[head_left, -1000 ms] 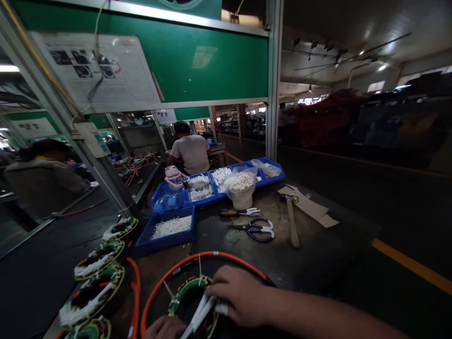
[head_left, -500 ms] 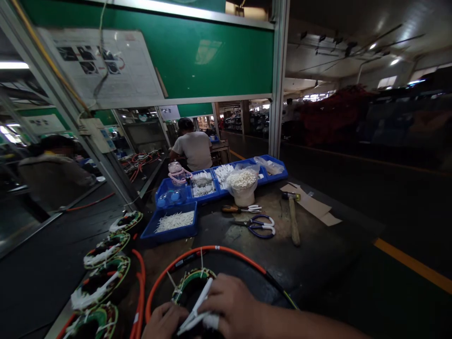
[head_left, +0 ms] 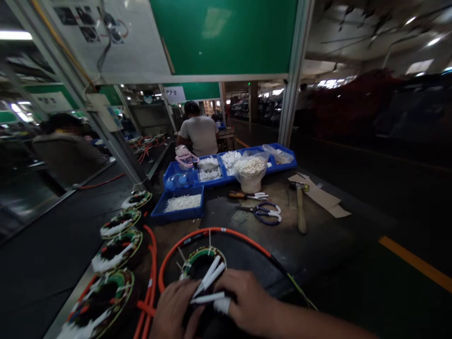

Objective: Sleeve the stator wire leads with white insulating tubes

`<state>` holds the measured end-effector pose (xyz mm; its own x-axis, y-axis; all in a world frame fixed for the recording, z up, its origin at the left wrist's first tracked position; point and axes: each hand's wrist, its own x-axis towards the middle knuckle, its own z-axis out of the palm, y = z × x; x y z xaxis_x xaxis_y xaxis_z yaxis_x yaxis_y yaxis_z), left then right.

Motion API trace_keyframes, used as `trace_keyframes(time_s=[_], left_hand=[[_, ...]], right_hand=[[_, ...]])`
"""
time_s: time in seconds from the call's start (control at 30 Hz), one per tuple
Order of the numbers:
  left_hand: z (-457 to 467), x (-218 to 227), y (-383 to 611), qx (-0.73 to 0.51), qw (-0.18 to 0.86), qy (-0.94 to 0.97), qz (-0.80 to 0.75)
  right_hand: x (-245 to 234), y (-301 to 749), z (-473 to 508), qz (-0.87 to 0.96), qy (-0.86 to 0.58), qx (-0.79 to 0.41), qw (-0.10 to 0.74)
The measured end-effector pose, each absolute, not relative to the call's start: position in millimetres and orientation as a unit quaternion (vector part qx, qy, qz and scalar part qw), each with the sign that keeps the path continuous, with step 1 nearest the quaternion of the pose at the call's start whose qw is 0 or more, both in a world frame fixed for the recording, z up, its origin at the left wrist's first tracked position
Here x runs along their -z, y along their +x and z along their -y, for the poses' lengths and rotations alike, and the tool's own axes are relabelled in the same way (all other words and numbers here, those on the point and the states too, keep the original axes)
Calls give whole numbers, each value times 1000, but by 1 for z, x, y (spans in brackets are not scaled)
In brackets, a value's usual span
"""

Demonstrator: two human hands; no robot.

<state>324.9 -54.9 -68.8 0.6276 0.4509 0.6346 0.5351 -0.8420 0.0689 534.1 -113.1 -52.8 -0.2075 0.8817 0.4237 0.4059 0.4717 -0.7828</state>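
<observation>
A ring-shaped motor stator with green insulation lies low in the middle, its near part hidden by my hands. Several white sleeves slant up from it between my fingers. My left hand is closed around the lower ends of the sleeves at the stator's left side. From the right, my right hand curls its fingers against the same sleeves, and a white wrap shows at its thumb. Behind the stator curves an orange cable with a dark end section.
More stators stand in a row at left, beside orange cables. A blue tray holds thin white pieces. Farther back are blue bins, a bag-lined tub, scissors, a screwdriver, a hammer and cardboard.
The view has tilted down and shifted left. My left hand has moved up closer around the sleeves. The sleeves between my hands lie at different angles, one now nearly level.
</observation>
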Motion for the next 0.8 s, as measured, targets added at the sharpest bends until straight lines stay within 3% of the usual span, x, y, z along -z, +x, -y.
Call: trace_keyframes(time_s=[0.3,0.47,0.6,0.8], left_hand=[[74,55,336,300,-95,-887,336],[77,43,339,280,-159,-871,371],[70,30,344,226,-193,-864,406],[56,11,356,87,-151,-882,438]], right_hand=[[65,526,128,689,-483,-324,432],[58,529,120,788,-440,-158,399],[40,537,93,861,-398,-3,316],[22,545,72,864,-421,-59,269]])
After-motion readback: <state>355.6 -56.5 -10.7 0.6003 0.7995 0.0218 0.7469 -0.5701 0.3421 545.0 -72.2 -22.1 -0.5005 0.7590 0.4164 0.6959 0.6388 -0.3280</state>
